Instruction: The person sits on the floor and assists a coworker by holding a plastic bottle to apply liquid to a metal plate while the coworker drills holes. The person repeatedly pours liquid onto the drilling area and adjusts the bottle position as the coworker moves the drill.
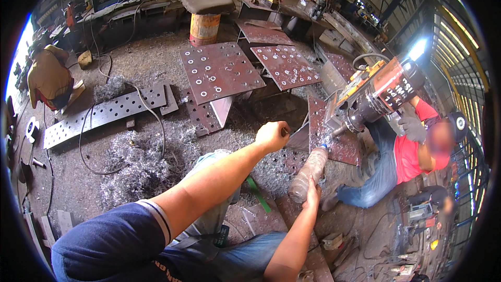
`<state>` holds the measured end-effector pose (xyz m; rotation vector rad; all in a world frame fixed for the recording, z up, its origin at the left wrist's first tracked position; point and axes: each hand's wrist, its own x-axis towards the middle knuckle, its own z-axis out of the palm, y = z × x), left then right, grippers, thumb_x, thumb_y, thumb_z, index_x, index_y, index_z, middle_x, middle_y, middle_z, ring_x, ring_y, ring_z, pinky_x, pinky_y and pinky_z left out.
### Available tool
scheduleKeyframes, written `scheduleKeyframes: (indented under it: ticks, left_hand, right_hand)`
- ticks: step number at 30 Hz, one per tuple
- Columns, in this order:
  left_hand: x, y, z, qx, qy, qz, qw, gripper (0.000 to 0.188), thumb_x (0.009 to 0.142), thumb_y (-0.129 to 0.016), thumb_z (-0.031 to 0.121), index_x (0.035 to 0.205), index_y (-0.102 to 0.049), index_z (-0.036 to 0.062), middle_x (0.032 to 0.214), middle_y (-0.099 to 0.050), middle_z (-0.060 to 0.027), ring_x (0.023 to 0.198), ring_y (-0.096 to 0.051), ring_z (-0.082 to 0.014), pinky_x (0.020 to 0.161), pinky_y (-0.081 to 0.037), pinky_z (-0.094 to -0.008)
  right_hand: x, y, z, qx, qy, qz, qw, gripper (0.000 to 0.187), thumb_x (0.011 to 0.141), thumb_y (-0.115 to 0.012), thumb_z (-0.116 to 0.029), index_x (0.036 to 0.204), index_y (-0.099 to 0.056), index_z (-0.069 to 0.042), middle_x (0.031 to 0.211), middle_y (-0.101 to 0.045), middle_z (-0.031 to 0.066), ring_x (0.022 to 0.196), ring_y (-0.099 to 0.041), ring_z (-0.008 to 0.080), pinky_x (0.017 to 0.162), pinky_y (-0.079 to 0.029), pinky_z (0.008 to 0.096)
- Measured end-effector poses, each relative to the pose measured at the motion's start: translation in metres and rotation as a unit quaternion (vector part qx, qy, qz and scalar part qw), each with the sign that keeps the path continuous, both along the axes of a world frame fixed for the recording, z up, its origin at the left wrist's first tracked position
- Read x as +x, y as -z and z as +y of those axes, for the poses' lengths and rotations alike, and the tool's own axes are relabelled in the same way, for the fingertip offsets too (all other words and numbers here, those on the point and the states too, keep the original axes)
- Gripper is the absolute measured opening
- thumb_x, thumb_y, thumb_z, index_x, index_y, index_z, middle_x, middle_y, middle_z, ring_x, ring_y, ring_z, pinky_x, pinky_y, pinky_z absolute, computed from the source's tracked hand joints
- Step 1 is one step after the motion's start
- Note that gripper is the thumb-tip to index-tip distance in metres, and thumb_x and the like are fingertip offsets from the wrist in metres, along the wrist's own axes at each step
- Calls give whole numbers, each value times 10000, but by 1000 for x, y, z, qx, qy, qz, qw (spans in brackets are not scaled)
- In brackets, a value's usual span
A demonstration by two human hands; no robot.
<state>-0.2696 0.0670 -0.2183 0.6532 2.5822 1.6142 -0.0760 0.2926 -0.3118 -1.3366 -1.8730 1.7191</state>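
Note:
My right hand (312,194) is wrapped round the lower side of a cloudy plastic bottle (309,174). The bottle tilts up and away, its blue cap (324,147) close to the tip of a portable drill (382,94). Beneath that tip lies a reddish-brown steel plate (345,151) with shavings on it. To the left of the bottle, my left hand (271,137) is held up in a closed fist. A dark spot shows in its curled fingers; whether that is an object, I cannot make out.
A co-worker in a red shirt (409,156) sits at the right, a gloved hand (413,127) near the drill. Drilled plates (222,70) stand ahead. Tangled metal shavings (136,164), a cable (160,125) and a long perforated strip (104,115) lie leftward.

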Motion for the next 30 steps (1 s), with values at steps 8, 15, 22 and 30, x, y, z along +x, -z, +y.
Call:
scheduleKeyframes:
  ticks: [8, 15, 22, 30]
  left_hand:
    - [0, 2, -1, 1, 7, 7, 1000, 212, 787, -694, 206, 968, -729, 101, 875, -756, -89, 849, -735, -285, 778, -577, -394]
    - [1, 1, 2, 0, 3, 11, 1000, 212, 786, -696, 207, 964, -733, 99, 880, -757, -95, 850, -736, -291, 780, -577, -394]
    - [1, 0, 0, 7, 2, 19, 1000, 201, 788, -693, 193, 958, -740, 96, 874, -758, -104, 843, -740, -291, 785, -581, -397]
    - [1, -1, -4, 6, 5, 7, 1000, 199, 786, -696, 188, 955, -740, 92, 873, -761, -98, 849, -745, -278, 795, -585, -393]
  right_hand:
    - [-1, -11, -7, 9, 0, -21, 1000, 790, 892, -715, -525, 1390, -537, 61, 1341, -602, 218, 1177, -615, 321, 1001, -484, 444]
    - [3, 14, 8, 13, -12, -21, 1000, 848, 867, -720, -570, 1402, -532, 61, 1374, -587, 228, 1212, -600, 323, 1031, -463, 448]
    - [3, 27, -2, 41, -26, -44, 998, 888, 821, -788, -515, 1407, -504, 89, 1385, -575, 234, 1255, -567, 331, 1067, -426, 448]
    - [-4, 53, -8, 112, -71, -11, 991, 883, 714, -889, -285, 1405, -465, 67, 1350, -586, 233, 1238, -572, 328, 1053, -429, 400]
